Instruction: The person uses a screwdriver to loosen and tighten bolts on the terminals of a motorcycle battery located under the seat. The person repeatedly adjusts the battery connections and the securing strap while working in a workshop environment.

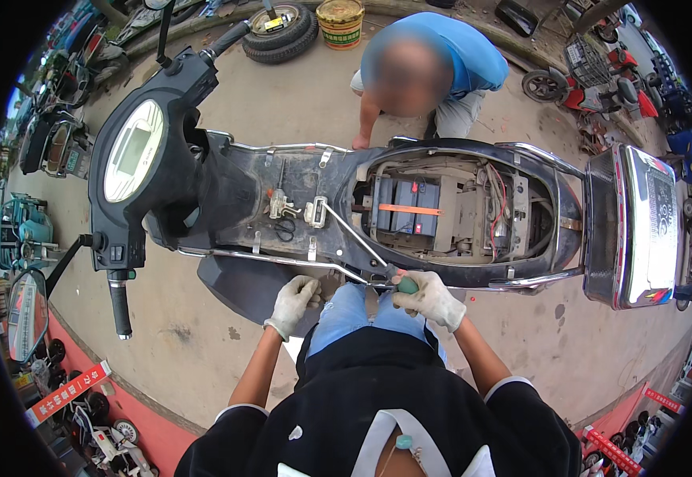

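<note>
My right hand [432, 300], in a pale work glove, is closed around the green handle of a long screwdriver [357, 235]. Its shaft slants up and left over the scooter [238, 199], ending by a small metal lock part [315, 211] on the footboard. My left hand [293, 305], gloved too, is curled beside the scooter's near side rail; what it holds, if anything, cannot be made out. On the footboard lie another metal part [281, 204], black-handled scissors [284, 230] and a thin tool [282, 172]. Dark batteries [406, 207] under an orange strap sit in the uncovered seat bay.
Across the scooter a person in a blue shirt [473, 56] crouches, one hand at the far rail. Beyond stand a yellow bucket [339, 24] and a tyre [282, 44]. A silver rear box [648, 226] is at right, the handlebar grip [120, 306] at left.
</note>
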The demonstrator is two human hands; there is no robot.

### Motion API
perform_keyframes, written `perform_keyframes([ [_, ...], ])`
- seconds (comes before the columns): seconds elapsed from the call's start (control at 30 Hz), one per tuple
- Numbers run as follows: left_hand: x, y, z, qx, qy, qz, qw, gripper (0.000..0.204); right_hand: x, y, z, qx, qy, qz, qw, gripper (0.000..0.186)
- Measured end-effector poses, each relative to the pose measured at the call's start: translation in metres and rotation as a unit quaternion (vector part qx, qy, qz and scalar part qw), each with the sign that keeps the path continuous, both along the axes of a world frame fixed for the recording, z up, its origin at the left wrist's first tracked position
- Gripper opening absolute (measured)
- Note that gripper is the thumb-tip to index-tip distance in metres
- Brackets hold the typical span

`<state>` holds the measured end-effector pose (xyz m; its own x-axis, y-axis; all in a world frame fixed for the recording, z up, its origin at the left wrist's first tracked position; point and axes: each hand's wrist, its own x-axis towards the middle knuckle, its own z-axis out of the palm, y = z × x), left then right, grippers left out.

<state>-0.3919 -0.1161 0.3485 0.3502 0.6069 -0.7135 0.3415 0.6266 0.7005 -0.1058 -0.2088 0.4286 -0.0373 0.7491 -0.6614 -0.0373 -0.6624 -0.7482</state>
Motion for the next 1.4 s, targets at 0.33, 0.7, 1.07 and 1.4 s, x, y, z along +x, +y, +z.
perform_keyframes([
  [0.33,0.074,0.145,-0.056,0.060,-0.199,0.151,0.966,0.026,-0.011,-0.074,0.015,-0.015,-0.226,-0.168,0.959,0.021],
  [0.7,0.216,0.202,-0.041,0.165,-0.188,0.101,0.963,0.029,-0.018,-0.091,0.043,-0.006,-0.190,-0.426,0.885,0.013],
  [1.07,0.275,0.194,-0.023,-0.283,-0.489,0.265,0.781,0.046,-0.004,-0.085,0.047,0.022,-0.171,-0.461,0.870,0.013],
  [1.4,0.269,0.203,-0.027,-0.242,-0.487,0.292,0.787,0.026,0.033,-0.093,0.031,0.052,-0.142,-0.439,0.886,0.012],
])
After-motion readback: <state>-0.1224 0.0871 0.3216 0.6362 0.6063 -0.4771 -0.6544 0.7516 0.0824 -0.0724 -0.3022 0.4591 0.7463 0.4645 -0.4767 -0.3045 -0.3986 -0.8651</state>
